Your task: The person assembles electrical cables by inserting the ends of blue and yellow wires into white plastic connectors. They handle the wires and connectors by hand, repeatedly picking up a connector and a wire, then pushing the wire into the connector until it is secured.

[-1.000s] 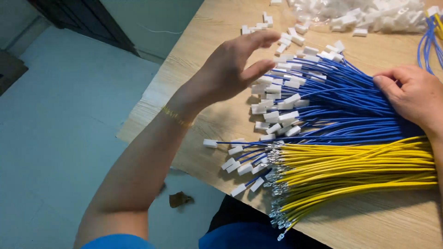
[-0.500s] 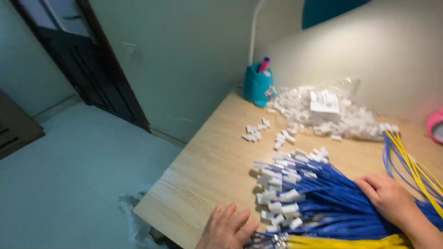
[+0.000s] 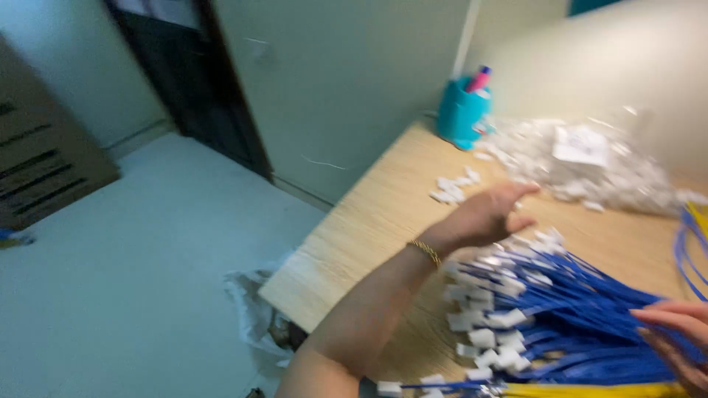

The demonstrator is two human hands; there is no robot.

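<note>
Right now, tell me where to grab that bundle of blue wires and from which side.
Grip the blue wires on the bare run behind the white connectors, probably from above. The strands lie flat on the wooden table and fan out at the connector ends, so the middle looks tightest. The right hand already rests there; the left hand hovers open.

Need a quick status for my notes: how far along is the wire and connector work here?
Done: many blue wires already carry white connectors. In hand: the left hand reaches open toward the loose connector pile, while the right hand rests on the blue bundle. Left: that large pile remains.
</note>
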